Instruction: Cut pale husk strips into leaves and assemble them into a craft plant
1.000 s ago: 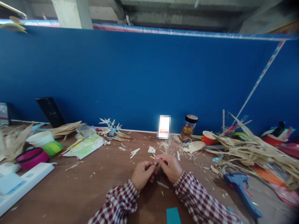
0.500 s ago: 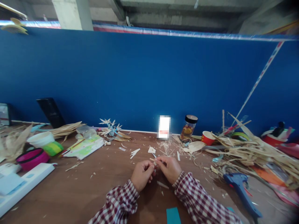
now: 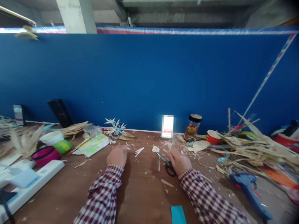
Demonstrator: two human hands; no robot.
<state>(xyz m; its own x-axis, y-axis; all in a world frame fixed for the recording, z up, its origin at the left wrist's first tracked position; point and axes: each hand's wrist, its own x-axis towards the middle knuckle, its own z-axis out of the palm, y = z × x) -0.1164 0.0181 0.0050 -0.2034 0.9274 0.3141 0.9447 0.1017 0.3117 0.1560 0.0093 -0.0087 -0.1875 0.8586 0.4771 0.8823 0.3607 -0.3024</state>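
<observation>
My left hand (image 3: pixel 117 156) reaches forward over the left-middle of the table, back of the hand up. Its fingertips are beside a small whitish slip (image 3: pixel 128 148); the fingers are mostly hidden, so I cannot tell if they grip it. My right hand (image 3: pixel 179 162) is closed, with the end of a thin pale strip (image 3: pixel 165 151) showing at the fingertips. Black-handled scissors (image 3: pixel 170 169) lie beside that hand, blades toward a small cream piece (image 3: pixel 155 149). Several short white strips (image 3: pixel 139 151) lie between the hands.
A blue glue gun (image 3: pixel 249 193) and a heap of dried husk strips (image 3: pixel 254 149) are on the right. A lidded jar (image 3: pixel 192 127) and red paper cup (image 3: pixel 213 137) stand behind. At left are a white power strip (image 3: pixel 46 174), a magenta container (image 3: pixel 45 155) and a blue-stemmed flower piece (image 3: pixel 116 127).
My hands, together before, have parted. The left moved left and forward; the right moved slightly right, keeping the pale strip. The scissors' handles are now uncovered. The view has turned slightly left.
</observation>
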